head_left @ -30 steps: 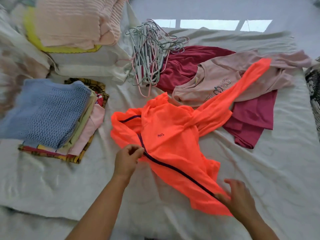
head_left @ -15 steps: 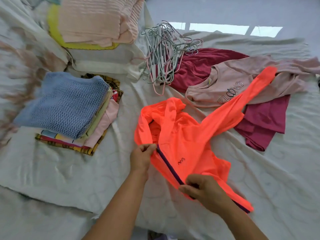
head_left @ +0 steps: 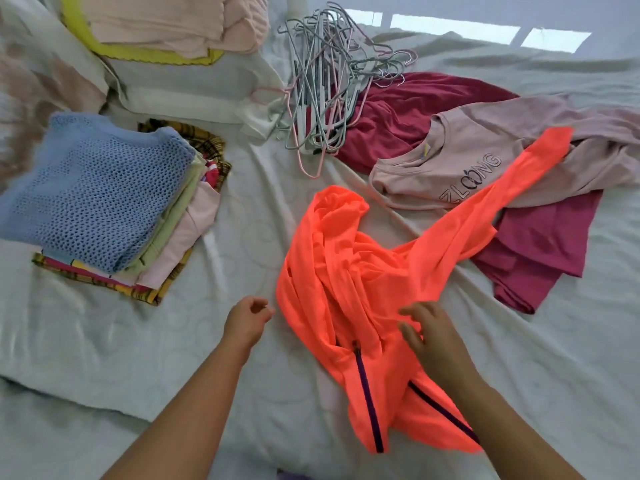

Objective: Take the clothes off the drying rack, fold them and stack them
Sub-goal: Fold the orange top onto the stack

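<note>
Released from the zip edge since before, left grip [head_left: 246, 320] loosely curled, holding nothing, at 9 o'clock of orange jacket [head_left: 346, 271]. Right grip [head_left: 433, 341] loose-fingered atop thin, slick, crumpled fabric mid-bed [head_left: 242, 375]; purple zip [head_left: 367, 386], sleeve stretched toward 1 o'clock.

This is a home bedroom: a bed [head_left: 242, 237] under a white quilted sheet carries a stack of folded clothes [head_left: 97, 195], a heap of wire hangers [head_left: 322, 88], an unfolded pink T-shirt [head_left: 485, 150] and folded pink blankets [head_left: 166, 19].
</note>
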Demonstrator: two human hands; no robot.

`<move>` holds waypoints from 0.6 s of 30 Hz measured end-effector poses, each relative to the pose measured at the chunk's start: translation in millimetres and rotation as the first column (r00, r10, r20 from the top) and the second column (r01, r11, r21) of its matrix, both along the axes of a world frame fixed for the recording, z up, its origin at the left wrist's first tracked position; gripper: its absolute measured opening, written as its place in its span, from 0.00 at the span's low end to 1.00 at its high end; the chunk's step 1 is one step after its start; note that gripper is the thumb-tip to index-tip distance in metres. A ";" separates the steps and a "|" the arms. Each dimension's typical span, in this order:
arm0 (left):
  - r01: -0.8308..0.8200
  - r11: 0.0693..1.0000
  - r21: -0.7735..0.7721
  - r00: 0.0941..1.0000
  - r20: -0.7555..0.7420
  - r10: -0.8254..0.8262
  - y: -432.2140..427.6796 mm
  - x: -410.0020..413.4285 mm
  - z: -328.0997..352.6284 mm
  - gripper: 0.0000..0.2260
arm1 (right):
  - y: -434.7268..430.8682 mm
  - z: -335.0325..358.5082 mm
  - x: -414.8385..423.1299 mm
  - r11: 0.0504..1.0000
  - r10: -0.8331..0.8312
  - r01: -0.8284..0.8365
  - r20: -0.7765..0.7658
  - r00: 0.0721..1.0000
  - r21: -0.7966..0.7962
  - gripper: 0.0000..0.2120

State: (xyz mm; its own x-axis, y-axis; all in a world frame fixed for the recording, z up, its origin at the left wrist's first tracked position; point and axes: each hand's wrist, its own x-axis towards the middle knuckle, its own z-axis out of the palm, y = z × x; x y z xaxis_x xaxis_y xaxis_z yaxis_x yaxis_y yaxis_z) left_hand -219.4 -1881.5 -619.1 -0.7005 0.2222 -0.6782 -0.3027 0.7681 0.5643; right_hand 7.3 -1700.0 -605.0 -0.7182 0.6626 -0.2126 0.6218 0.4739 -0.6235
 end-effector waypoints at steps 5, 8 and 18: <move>0.002 0.990 0.138 1.000 0.023 -0.005 34.9 8.6 -11.9 0.22 | 46.4 -14.1 -55.7 0.929 0.228 -0.269 0.181 0.957 0.254 0.21; 0.072 0.995 0.076 0.997 -0.009 -0.071 47.2 1.6 -16.6 0.12 | 63.2 -17.9 -62.1 0.931 0.250 -0.340 0.445 0.860 0.136 0.13; -0.178 0.880 0.441 0.964 -0.102 0.246 71.3 -44.0 47.0 0.10 | 136.8 95.1 -10.4 0.879 -0.388 0.238 -0.329 0.861 -0.412 0.19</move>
State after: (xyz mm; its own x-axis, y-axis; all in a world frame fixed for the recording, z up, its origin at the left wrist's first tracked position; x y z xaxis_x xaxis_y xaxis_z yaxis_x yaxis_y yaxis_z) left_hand -263.4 -1810.2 -572.2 -0.8492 0.2987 -0.4354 -0.3167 0.3716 0.8727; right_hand -3.1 -1563.2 -509.9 -0.5561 0.8021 -0.2178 0.3684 0.0030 -0.9296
